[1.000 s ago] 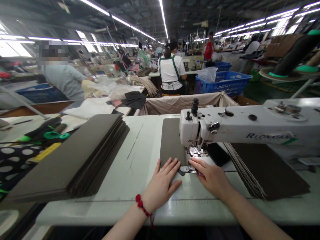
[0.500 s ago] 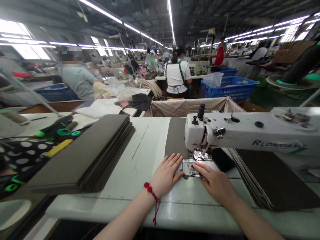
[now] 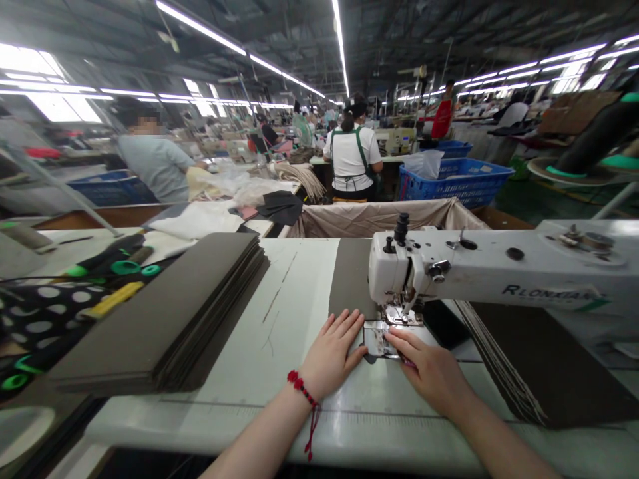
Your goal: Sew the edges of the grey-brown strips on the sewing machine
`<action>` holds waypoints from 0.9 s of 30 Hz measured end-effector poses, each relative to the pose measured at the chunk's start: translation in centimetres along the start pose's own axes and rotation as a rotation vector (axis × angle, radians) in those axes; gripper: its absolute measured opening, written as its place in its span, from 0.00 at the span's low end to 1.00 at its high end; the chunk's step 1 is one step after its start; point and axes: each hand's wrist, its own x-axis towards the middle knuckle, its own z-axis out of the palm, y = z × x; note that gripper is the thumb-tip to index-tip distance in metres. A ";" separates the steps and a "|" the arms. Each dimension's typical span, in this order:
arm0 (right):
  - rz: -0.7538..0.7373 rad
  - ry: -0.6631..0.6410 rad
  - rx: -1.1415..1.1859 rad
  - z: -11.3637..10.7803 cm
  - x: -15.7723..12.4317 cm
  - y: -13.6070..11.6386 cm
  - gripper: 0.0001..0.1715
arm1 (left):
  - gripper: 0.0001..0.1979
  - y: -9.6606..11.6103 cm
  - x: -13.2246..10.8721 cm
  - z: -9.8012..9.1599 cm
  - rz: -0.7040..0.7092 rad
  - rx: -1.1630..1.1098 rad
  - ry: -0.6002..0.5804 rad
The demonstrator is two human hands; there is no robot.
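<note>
A white sewing machine [image 3: 479,266] reaches in from the right, its needle area over a metal plate [image 3: 377,338]. Under and behind its head lies a dark grey panel [image 3: 349,273]. My left hand [image 3: 333,352], with a red beaded bracelet [image 3: 301,386], lies flat with fingers spread at the panel's near edge, left of the plate. My right hand [image 3: 429,369] rests at the plate's right side, fingers stretched forward and lower fingers curled round something small and pinkish, mostly hidden. Stacked dark panels stand left [image 3: 164,313] and right [image 3: 554,359] of the hands.
A dark phone-like object [image 3: 443,324] lies behind my right hand. Thread cones and polka-dot cloth [image 3: 50,309] are at the left. Beyond the table are a cloth-lined bin [image 3: 369,218], a blue crate [image 3: 456,179] and several people at work.
The whole view has shifted slightly, with the table and machine a little lower in the picture. Both hands keep nearly the same place beside the plate.
</note>
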 end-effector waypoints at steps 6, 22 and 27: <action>0.001 -0.001 0.007 0.1 0.0 0.0 0.32 | 0.29 -0.1 0.1 0.2 0.002 0.014 0.003; 0.013 0.006 0.016 0.2 0.0 0.1 0.32 | 0.30 -0.2 0.2 0.2 0.011 -0.018 0.002; 0.014 0.017 0.025 -0.1 -0.1 -0.1 0.31 | 0.29 -0.4 0.4 0.2 0.014 -0.025 -0.010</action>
